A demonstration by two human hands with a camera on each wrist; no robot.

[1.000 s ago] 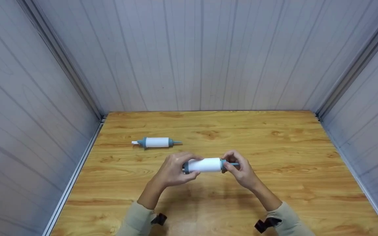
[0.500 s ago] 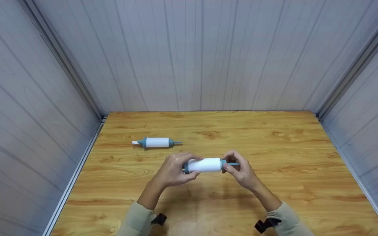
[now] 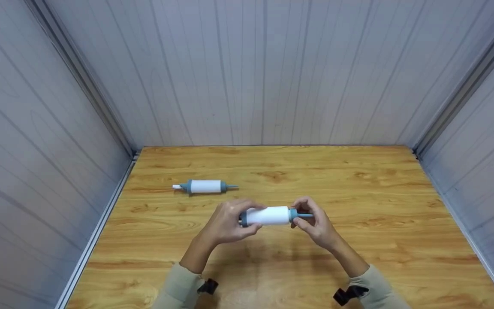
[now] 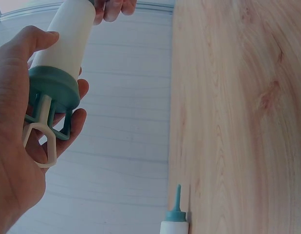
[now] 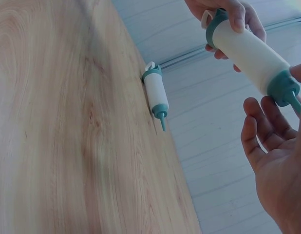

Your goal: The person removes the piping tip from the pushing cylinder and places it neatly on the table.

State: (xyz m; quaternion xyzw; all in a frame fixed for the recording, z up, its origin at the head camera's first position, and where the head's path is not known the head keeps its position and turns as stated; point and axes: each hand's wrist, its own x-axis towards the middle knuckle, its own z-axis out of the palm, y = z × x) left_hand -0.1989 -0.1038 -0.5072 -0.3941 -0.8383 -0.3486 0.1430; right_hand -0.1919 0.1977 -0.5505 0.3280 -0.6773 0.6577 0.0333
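Both hands hold one syringe, a thick white barrel (image 3: pixel 275 216) with teal ends, above the table. My left hand (image 3: pixel 229 222) grips its rear end, thumb on the barrel and fingers around the far side. At that end, the left wrist view shows a teal collar (image 4: pixel 54 87) with finger loops and a white plunger ring (image 4: pixel 49 146). My right hand (image 3: pixel 319 228) pinches the teal nozzle cap (image 5: pixel 282 88) between thumb and fingertips. The thin nozzle points right, partly hidden by that hand in the right wrist view.
A second white-and-teal syringe (image 3: pixel 206 186) lies on the wooden table (image 3: pixel 358 189), behind and left of the hands. Pale panelled walls (image 3: pixel 247 77) close in the back and both sides. Each sleeve has a dark wrist device (image 3: pixel 350 295).
The right fingers have shifted very slightly to the right on the nozzle cap, and more of the teal cap shows. The left hand and the syringe on the table stay put.
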